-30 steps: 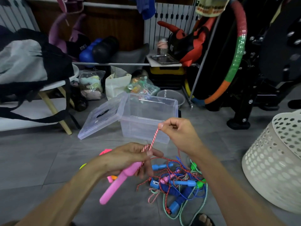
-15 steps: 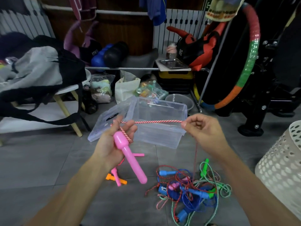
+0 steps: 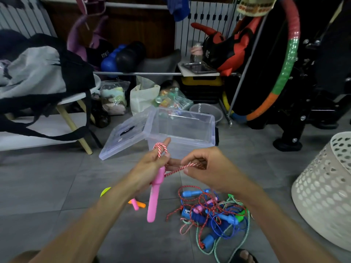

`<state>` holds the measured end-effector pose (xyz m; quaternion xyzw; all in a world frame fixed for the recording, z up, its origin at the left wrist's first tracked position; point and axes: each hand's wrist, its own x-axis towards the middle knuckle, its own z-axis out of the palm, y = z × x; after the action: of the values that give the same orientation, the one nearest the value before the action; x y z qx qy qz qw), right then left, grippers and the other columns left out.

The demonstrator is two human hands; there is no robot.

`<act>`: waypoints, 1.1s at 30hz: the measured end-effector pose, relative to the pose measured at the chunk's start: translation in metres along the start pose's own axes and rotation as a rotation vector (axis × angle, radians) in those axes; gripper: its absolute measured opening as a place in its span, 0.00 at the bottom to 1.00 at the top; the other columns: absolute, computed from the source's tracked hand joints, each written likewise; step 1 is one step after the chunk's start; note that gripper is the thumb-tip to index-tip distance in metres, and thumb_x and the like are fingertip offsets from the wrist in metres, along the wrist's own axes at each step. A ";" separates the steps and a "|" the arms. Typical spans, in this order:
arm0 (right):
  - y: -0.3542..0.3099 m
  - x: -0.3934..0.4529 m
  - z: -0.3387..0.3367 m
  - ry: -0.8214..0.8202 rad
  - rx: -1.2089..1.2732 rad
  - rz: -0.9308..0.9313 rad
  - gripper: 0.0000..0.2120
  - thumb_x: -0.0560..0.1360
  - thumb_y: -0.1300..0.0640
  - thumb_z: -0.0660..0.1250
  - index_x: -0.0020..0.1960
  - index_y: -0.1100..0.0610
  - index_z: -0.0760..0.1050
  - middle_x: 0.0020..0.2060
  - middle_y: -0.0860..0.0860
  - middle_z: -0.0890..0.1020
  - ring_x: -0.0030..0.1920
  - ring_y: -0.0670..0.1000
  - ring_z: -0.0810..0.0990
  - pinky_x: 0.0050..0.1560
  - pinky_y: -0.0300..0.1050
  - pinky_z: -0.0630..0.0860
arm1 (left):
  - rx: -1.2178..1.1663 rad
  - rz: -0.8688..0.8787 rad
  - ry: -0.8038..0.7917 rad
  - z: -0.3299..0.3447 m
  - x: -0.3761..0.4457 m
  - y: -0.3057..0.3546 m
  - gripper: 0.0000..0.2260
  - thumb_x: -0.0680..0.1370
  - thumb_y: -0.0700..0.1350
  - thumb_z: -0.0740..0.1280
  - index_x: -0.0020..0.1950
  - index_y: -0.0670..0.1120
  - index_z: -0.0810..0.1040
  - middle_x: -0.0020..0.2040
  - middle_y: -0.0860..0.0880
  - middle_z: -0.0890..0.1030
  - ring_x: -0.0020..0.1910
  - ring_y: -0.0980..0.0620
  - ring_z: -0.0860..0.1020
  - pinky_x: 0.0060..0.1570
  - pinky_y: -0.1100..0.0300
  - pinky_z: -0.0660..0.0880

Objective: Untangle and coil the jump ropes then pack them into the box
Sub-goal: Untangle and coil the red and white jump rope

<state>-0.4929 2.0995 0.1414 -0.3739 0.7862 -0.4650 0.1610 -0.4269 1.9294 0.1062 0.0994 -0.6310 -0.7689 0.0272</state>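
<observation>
The left hand is gripping the pink handle, with red-and-white rope looping over its fingers. The right hand is pinching that rope. The tangled ropes are lying on the floor before the open box.

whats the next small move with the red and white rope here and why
Probably carry the right hand over the left hand to lay another turn. The left grips the pink handle, one loop of red-and-white rope already sits around its fingers, and most rope trails into the tangled pile on the floor.
</observation>
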 end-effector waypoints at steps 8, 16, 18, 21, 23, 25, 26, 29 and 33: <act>0.014 0.007 -0.024 0.151 -0.198 0.002 0.10 0.66 0.65 0.68 0.41 0.52 0.78 0.29 0.51 0.79 0.31 0.51 0.76 0.38 0.49 0.76 | 0.537 -0.056 -0.224 0.007 -0.009 -0.002 0.10 0.82 0.44 0.58 0.58 0.48 0.78 0.32 0.47 0.75 0.34 0.52 0.73 0.36 0.62 0.71; 0.037 0.016 -0.021 0.104 0.023 0.109 0.05 0.70 0.58 0.74 0.41 0.56 0.78 0.31 0.59 0.78 0.32 0.51 0.74 0.35 0.48 0.73 | -0.239 -0.118 -0.263 0.010 -0.011 0.007 0.10 0.76 0.46 0.64 0.39 0.43 0.79 0.25 0.49 0.69 0.24 0.53 0.67 0.27 0.62 0.67; 0.048 0.016 -0.026 0.014 0.039 0.191 0.07 0.69 0.62 0.75 0.41 0.55 0.77 0.28 0.52 0.75 0.30 0.47 0.72 0.34 0.41 0.70 | -0.458 -0.076 -0.195 0.004 -0.009 0.014 0.12 0.77 0.46 0.60 0.38 0.44 0.78 0.26 0.49 0.66 0.24 0.53 0.65 0.26 0.62 0.68; 0.070 0.014 -0.034 -0.059 -0.013 0.295 0.11 0.68 0.71 0.74 0.38 0.57 0.76 0.24 0.44 0.73 0.26 0.40 0.70 0.35 0.38 0.70 | -0.616 -0.050 -0.106 -0.006 -0.005 0.020 0.14 0.78 0.48 0.58 0.39 0.44 0.78 0.27 0.50 0.65 0.24 0.54 0.65 0.26 0.63 0.67; 0.075 0.015 -0.037 0.029 0.013 0.338 0.11 0.66 0.72 0.73 0.37 0.58 0.77 0.25 0.46 0.76 0.27 0.42 0.74 0.38 0.41 0.71 | -0.624 -0.050 -0.038 -0.010 -0.003 0.018 0.13 0.77 0.49 0.59 0.40 0.44 0.79 0.27 0.51 0.66 0.24 0.55 0.65 0.27 0.64 0.68; 0.064 0.019 -0.043 0.279 0.265 0.301 0.11 0.65 0.73 0.73 0.38 0.59 0.77 0.27 0.48 0.81 0.30 0.45 0.79 0.39 0.41 0.74 | -0.576 -0.107 0.032 -0.010 -0.002 0.016 0.12 0.77 0.49 0.60 0.40 0.45 0.78 0.26 0.51 0.67 0.24 0.55 0.66 0.26 0.64 0.68; 0.053 0.021 -0.048 0.399 0.444 0.241 0.10 0.65 0.73 0.72 0.38 0.59 0.77 0.28 0.50 0.83 0.31 0.47 0.81 0.39 0.41 0.75 | -0.509 -0.156 0.056 -0.010 -0.002 0.013 0.12 0.78 0.49 0.60 0.40 0.45 0.77 0.26 0.51 0.67 0.23 0.54 0.67 0.26 0.64 0.68; 0.018 0.022 -0.062 0.469 0.826 0.034 0.05 0.67 0.65 0.70 0.42 0.61 0.76 0.32 0.53 0.84 0.35 0.50 0.82 0.41 0.41 0.78 | -0.191 -0.281 0.060 -0.002 -0.003 0.000 0.11 0.79 0.47 0.61 0.39 0.44 0.74 0.26 0.49 0.71 0.22 0.53 0.69 0.25 0.63 0.67; 0.019 0.017 -0.047 0.405 0.420 0.217 0.05 0.74 0.64 0.68 0.40 0.57 0.77 0.28 0.51 0.82 0.29 0.46 0.81 0.31 0.38 0.74 | -0.106 -0.340 -0.029 0.012 -0.010 -0.006 0.09 0.71 0.48 0.67 0.35 0.43 0.76 0.27 0.47 0.73 0.24 0.52 0.70 0.25 0.63 0.69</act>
<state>-0.5409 2.1206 0.1508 -0.1460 0.7244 -0.6624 0.1234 -0.4188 1.9441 0.1040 0.1919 -0.5639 -0.7961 -0.1071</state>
